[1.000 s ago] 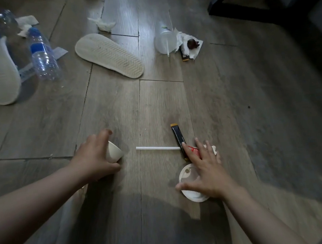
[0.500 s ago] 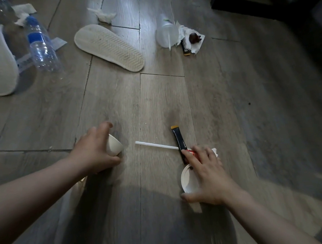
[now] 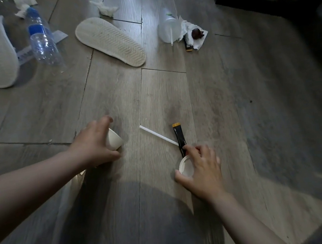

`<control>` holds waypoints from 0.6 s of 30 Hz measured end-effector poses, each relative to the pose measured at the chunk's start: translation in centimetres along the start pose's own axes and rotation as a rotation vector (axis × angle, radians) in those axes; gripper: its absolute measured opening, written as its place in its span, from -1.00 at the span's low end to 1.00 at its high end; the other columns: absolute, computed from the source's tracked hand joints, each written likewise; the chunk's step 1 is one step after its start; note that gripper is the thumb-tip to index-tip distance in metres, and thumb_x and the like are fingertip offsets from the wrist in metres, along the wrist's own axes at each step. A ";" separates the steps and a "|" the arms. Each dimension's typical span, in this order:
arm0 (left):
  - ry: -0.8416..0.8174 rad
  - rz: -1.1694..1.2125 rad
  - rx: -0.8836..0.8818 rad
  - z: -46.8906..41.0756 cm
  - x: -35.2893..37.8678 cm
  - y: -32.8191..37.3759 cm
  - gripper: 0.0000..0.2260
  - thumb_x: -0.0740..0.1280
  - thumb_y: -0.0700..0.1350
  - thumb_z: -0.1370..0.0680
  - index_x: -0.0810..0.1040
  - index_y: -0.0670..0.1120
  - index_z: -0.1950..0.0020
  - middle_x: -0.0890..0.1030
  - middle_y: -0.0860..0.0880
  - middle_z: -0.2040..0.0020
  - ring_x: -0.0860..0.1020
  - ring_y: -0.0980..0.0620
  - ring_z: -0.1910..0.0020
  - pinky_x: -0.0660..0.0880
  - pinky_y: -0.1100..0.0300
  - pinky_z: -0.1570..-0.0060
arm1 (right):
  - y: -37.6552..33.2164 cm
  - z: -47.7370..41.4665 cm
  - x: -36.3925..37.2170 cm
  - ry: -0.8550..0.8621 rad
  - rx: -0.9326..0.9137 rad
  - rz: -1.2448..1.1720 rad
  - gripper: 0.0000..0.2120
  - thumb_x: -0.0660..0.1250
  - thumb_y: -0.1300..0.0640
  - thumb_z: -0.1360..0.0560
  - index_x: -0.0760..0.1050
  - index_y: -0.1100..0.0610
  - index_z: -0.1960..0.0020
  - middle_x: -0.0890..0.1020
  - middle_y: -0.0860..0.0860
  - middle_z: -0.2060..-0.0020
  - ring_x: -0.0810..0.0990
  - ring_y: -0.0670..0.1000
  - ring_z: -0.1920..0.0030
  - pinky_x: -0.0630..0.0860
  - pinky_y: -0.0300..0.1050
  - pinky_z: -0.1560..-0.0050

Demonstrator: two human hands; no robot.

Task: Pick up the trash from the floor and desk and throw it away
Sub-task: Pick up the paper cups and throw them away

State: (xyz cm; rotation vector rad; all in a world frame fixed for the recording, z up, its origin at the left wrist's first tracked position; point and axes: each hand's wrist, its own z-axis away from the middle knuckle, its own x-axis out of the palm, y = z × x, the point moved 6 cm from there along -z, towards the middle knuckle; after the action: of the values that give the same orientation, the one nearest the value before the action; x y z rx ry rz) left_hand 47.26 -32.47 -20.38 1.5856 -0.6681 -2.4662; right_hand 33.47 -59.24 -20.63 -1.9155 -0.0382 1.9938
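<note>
Left hand (image 3: 93, 146) wrapped around a small paper cup (image 3: 114, 140), fingers curled over its wall, cup tilted just above the floor (image 3: 253, 113); right hand (image 3: 202, 169) closed on a white round lid (image 3: 186, 167), thumb under one edge, fingertips (image 3: 188, 148) pressing the near end of a dark sachet (image 3: 179, 137); a white straw (image 3: 157, 135) lies across the boards, its near end meeting the sachet; whether the straw is pinched too is unclear, fingers hide it. Judgement: all items light; cup crushes easily, so hold mid-wall; lid thin and springy, grip by rim; sachet slick, pinch flat at one end.
</note>
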 end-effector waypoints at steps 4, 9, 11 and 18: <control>0.005 0.004 0.008 -0.1 0.0 -0.1 -0.13 0.54 0.09 -0.20 0.19 0.07 -0.40 0.38 -0.11 -0.24 0.41 -0.13 -0.19 0.39 0.09 0.00 | 0.1 -0.4 0.4 -0.034 0.064 0.027 -0.13 0.29 -0.36 -0.22 0.16 -0.15 -0.47 0.34 -0.10 -0.11 0.30 -0.03 -0.17 0.27 -0.01 -0.21; 0.008 0.009 0.007 0.1 0.0 0.0 -0.13 0.54 0.09 -0.20 0.18 0.07 -0.40 0.38 -0.12 -0.26 0.41 -0.14 -0.20 0.40 0.07 -0.05 | -0.3 -0.7 0.2 0.005 0.152 0.003 -0.40 0.24 -0.32 -0.20 0.41 -0.13 -0.20 0.40 -0.09 -0.02 0.36 0.01 -0.12 0.28 -0.03 -0.14; 0.012 0.009 0.008 0.1 0.0 0.0 -0.14 0.54 0.08 -0.20 0.19 0.06 -0.40 0.39 -0.12 -0.26 0.41 -0.15 -0.21 0.41 0.06 -0.08 | -0.4 -1.1 0.4 0.030 0.225 -0.008 -0.54 0.25 -0.25 -0.22 0.45 -0.10 -0.07 0.43 -0.08 0.04 0.39 0.03 -0.08 0.28 -0.03 -0.11; 0.007 0.008 0.014 0.1 0.1 0.0 -0.14 0.54 0.08 -0.21 0.18 0.07 -0.40 0.38 -0.12 -0.27 0.41 -0.15 -0.21 0.40 0.07 -0.05 | -0.4 -0.7 0.4 0.164 0.226 0.023 -0.60 0.29 -0.28 -0.35 0.51 -0.02 -0.01 0.49 -0.04 0.10 0.45 0.06 -0.01 0.33 -0.01 -0.03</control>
State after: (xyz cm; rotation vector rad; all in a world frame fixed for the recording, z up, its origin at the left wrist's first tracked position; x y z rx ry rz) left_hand 47.18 -32.46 -20.43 1.5922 -0.6906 -2.4548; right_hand 34.22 -58.87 -20.92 -1.9296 0.2426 1.7637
